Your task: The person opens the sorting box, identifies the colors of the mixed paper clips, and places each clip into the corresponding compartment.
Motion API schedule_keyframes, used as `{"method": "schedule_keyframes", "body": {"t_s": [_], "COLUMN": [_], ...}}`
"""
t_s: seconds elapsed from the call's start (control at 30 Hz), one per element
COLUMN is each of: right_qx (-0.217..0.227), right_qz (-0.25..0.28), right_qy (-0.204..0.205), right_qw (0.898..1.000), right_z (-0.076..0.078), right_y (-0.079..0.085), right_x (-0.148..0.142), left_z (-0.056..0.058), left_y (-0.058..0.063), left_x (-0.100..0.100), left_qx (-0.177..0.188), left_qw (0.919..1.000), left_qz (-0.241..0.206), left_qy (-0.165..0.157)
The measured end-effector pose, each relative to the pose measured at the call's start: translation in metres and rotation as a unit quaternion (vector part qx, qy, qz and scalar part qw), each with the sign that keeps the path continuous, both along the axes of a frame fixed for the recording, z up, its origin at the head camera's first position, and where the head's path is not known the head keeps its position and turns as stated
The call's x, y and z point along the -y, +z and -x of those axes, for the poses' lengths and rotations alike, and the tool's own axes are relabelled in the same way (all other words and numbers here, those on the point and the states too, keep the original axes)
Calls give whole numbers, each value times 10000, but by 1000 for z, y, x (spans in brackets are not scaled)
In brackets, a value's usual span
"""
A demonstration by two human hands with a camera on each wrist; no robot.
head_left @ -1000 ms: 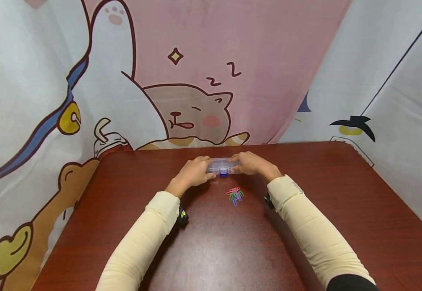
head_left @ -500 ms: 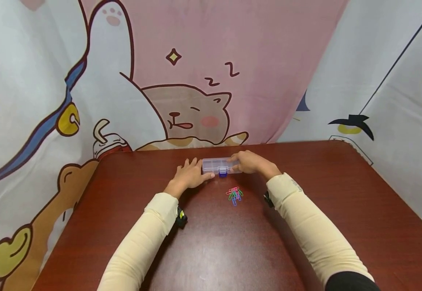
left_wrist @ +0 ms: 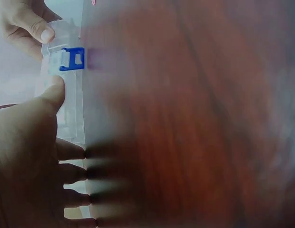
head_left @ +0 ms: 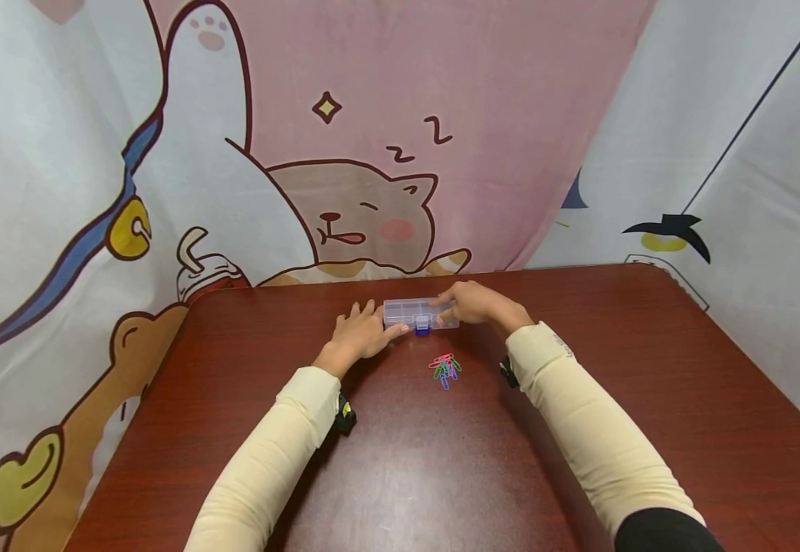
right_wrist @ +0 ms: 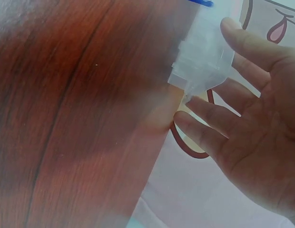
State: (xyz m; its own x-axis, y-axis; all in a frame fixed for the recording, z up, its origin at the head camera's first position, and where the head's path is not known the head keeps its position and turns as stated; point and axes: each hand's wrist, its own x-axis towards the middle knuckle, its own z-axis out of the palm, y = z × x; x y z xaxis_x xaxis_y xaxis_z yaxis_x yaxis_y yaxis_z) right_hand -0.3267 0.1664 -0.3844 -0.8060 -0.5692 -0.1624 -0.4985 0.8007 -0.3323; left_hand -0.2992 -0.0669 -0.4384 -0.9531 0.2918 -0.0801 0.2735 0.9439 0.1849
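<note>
Toward the far edge of the reddish-brown table [head_left: 386, 468], a clear plastic box [head_left: 407, 310] with inner dividers is lying lengthwise across the view, its blue latch [head_left: 422, 331] facing the person. Whether the latch is fastening the lid, cannot tell.

Hands are staying apart, one at each end of the box. Left hand [head_left: 360, 330]: fingers are spreading nearly straight beside the left end, tips pointing down at the tabletop; the thumb is reaching along the near side and touching the box just left of the latch. Right hand [head_left: 476, 303]: thumb and forefinger are gripping the right end, thumb on the near side; in the right wrist view the last fingers are extending past the box's end.

Nearer the person, just below the box, a small heap of paper clips [head_left: 445, 368] is lying loose, showing pink, green and blue. Cream sleeves [head_left: 269, 460] are covering both forearms. Behind the table, a curtain [head_left: 496, 115] printed with a sleeping cartoon cat is hanging.
</note>
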Motion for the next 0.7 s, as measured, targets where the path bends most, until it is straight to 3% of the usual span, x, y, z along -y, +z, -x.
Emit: {"method": "schedule_keyframes", "body": {"t_s": [0.33, 0.57, 0.7], "right_qx": [372, 598, 761], "right_qz": [171, 733, 1131], "right_qy": [-82, -225, -596], "right_qw": [9991, 9953, 9889], "right_z": [4, 6, 6], "right_y": [3, 4, 0], "right_x": [-1, -3, 0], "left_z": [-3, -4, -4], "left_y": [0, 0, -2], "left_x": [-3, -4, -4], "left_qx": [-114, -156, -181], "left_qw": [9995, 9994, 9993], "left_qz": [275, 279, 271], "left_qy": [112, 149, 167]}}
